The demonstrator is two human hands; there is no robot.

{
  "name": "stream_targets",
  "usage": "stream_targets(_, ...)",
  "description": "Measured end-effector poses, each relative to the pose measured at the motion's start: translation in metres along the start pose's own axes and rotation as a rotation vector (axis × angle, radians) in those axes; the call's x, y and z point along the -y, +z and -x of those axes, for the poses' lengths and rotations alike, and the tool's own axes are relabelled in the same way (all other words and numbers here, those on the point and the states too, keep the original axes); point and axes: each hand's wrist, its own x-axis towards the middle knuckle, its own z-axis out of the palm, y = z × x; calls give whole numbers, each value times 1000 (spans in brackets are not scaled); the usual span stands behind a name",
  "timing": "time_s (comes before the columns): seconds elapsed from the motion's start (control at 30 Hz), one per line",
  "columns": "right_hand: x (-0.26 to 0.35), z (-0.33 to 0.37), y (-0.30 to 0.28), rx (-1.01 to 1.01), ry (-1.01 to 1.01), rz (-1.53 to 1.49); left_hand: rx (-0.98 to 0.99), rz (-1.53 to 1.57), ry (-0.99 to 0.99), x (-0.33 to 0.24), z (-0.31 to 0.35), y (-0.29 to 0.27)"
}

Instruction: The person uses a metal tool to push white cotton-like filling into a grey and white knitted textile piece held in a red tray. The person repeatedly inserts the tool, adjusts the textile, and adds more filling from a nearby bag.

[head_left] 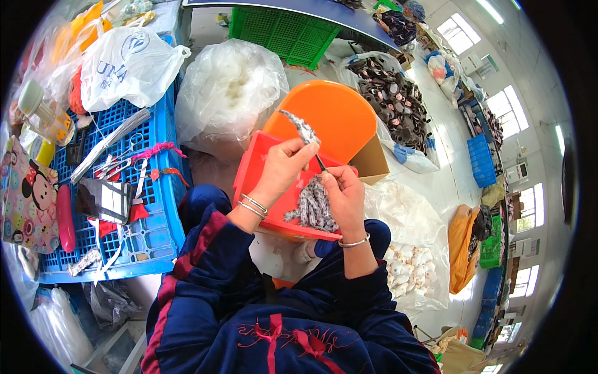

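My left hand [288,163] is closed in a pinch round a narrow grey-and-white fuzzy fabric piece [301,128], whose pointed end sticks up past the fingers. Just right of it, my right hand [344,194] pinches a thin dark rod-like tool [321,163] that slants up toward the fabric piece. Whether its tip sits inside the piece is hidden by my left fingers. Both hands are above a red plastic basket [248,169] between my knees. A heap of similar grey fuzzy pieces [314,209] lies in it, partly behind my right hand.
An orange stool seat [336,106] and a cardboard box [375,161] stand beyond the basket. At left, a blue crate [156,240] bears a phone [104,200], scissors [141,179] and bags. Bags of white stuffing [230,87], dark pieces [395,100] and white pieces [411,271] surround me.
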Motion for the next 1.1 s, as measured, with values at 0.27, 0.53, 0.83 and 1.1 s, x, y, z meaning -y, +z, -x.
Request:
stream_targets(0.27,-2,-2,7,20,100,-127,31,106,-104,5,7,9)
stream_targets(0.53,10,-21,7,142,63,-74,16,-40,-33,-17,-8,-10)
stream_targets(0.83,-53,-28,1,485,44,542,-304,282,131,-32,-35,-54)
stream_targets(1.1,-125,-13,10,551,-37,960,-249,210,114,-26,-35,-53)
